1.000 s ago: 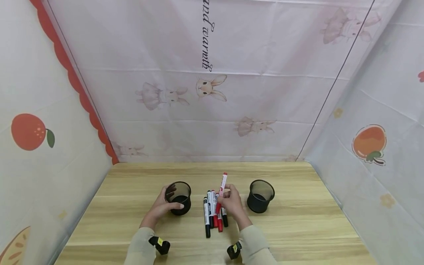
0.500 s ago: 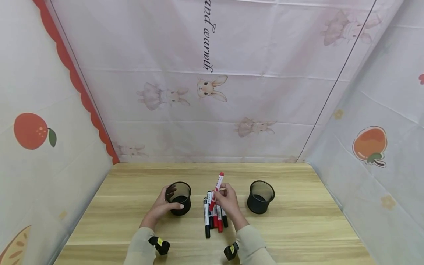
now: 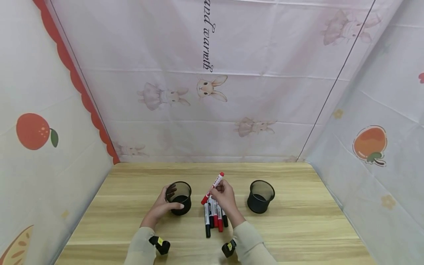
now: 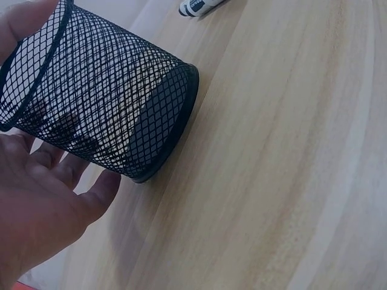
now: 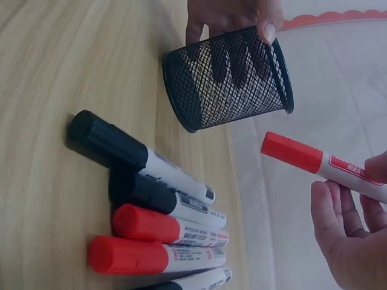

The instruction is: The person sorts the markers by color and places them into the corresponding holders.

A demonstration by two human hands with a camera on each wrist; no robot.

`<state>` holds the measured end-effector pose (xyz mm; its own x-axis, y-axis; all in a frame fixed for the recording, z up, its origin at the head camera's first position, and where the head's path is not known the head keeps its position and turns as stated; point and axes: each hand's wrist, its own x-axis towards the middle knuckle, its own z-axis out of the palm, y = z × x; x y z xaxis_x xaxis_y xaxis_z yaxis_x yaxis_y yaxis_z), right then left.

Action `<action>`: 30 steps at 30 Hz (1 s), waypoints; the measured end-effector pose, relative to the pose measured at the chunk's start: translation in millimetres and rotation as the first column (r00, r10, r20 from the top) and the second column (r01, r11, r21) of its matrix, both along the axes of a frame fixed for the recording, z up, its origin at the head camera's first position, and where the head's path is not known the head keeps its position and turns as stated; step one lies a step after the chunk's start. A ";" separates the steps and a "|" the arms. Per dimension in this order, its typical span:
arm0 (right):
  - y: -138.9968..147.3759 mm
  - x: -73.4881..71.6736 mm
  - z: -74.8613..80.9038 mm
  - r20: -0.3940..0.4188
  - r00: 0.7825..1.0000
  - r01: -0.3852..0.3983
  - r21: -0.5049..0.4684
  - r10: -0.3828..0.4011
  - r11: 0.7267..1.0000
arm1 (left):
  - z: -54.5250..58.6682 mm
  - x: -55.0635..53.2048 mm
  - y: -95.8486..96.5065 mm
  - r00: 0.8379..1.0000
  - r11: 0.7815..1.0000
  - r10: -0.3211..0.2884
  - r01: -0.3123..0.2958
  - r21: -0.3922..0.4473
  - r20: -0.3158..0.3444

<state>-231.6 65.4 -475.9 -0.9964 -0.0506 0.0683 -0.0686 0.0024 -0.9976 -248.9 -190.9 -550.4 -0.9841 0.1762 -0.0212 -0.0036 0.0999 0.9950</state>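
Note:
My left hand (image 3: 162, 206) grips a black mesh pen holder (image 4: 115, 90) that stands on the table, thumb on the near side and fingers behind it. In my right hand (image 3: 226, 197) a red marker (image 5: 296, 152) is pinched by its white barrel, tilted with the red cap low and pointing left toward that holder. Just below the right hand, several markers lie side by side on the table, among them a black marker (image 5: 133, 151) and a red marker (image 5: 151, 254). In the head view the held marker hides some of their upper ends.
A second black mesh pen holder (image 3: 261, 197) stands to the right of the markers. Light wood tabletop (image 3: 298, 228) spreads around, bounded by printed fabric walls (image 3: 212, 140) at the back and both sides. A wrist camera (image 3: 160, 245) sits on the left sleeve, another on the right.
My right hand has moved left with the red marker, which has tilted further, its cap swinging left and up over the lying markers. My left hand and the pen holder have stayed still.

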 end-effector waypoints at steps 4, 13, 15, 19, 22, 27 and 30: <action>-3.7 0.8 5.7 -0.017 1.000 0.006 0.019 -0.005 1.000 | -0.1 -1.0 -0.3 1.000 1.000 0.005 -0.005 -0.001 0.003; -10.0 4.0 15.3 -0.065 0.998 0.018 0.035 -0.016 0.999 | -0.6 -1.4 0.5 1.000 1.000 0.012 -0.012 0.008 0.026; -11.0 3.9 17.4 -0.075 0.997 0.015 0.032 -0.012 0.999 | 6.9 1.5 1.8 1.000 1.000 0.000 0.000 0.005 0.028; -13.7 2.2 19.5 -0.092 0.995 0.021 -0.003 -0.021 1.000 | 23.3 7.7 3.9 0.999 1.000 -0.030 0.030 0.002 0.023; -15.9 1.4 19.7 -0.106 0.994 0.026 -0.020 -0.028 0.999 | 27.5 9.2 4.3 0.999 0.999 -0.032 0.031 0.012 0.021; -19.5 4.5 20.5 -0.145 0.989 0.021 -0.021 -0.024 1.000 | 17.3 3.9 2.0 0.999 0.999 -0.013 0.011 0.033 0.037; -23.0 6.0 20.1 -0.182 0.983 -0.003 -0.035 -0.004 0.999 | 7.2 0.1 -0.3 0.999 0.999 0.001 -0.002 0.032 0.036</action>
<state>-225.6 42.5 -455.8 -0.9672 -0.0446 0.2499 -0.2487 -0.0321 -0.9681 -248.8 -191.1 -543.2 -0.9831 0.1757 -0.0511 -0.0397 0.0681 0.9969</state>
